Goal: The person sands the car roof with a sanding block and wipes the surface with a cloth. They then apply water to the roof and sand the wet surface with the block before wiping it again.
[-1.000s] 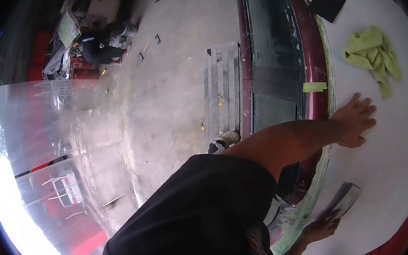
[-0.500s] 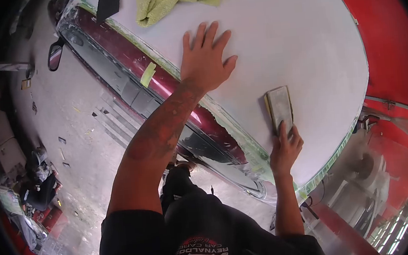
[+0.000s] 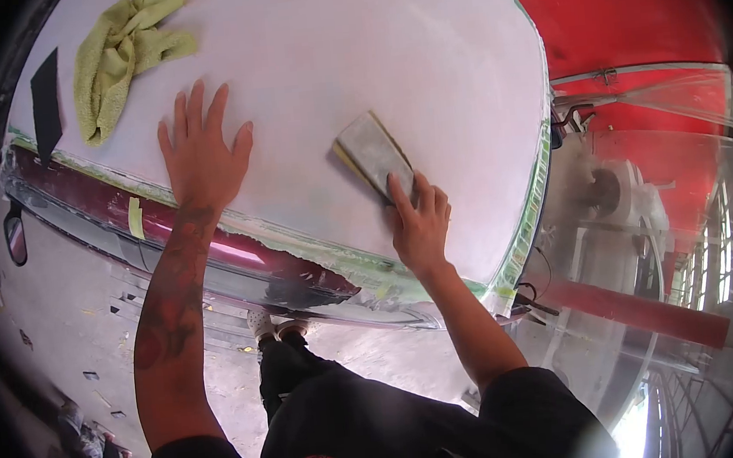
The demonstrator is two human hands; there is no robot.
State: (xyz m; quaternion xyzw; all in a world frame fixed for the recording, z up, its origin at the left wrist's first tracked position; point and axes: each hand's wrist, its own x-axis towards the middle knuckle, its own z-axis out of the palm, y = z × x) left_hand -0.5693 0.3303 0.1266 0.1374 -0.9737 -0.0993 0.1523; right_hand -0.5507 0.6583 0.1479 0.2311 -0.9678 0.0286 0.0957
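My right hand (image 3: 423,224) grips the near end of a grey sanding block (image 3: 368,152) with a yellowish edge. The block lies against the pale, primed car roof (image 3: 301,78), its far end pointing up and left. My left hand (image 3: 206,160) rests palm down on the same roof, fingers spread, with nothing in it. Just beyond its fingers lies a crumpled yellow-green towel (image 3: 121,58). Left of the towel is a flat black strip (image 3: 46,104).
Green masking tape (image 3: 533,214) borders the roof's right edge. Nearest my body runs the burgundy door frame (image 3: 238,251) with a tape scrap (image 3: 136,218). A side mirror (image 3: 15,235) sticks out at left. Clear plastic sheeting (image 3: 641,179) and a red panel (image 3: 617,6) stand at right.
The view has turned and shifted, so roof, towel and hands appear further left. The sanding block has turned from nearly upright to leaning left in the picture. My left hand stays flat on the roof.
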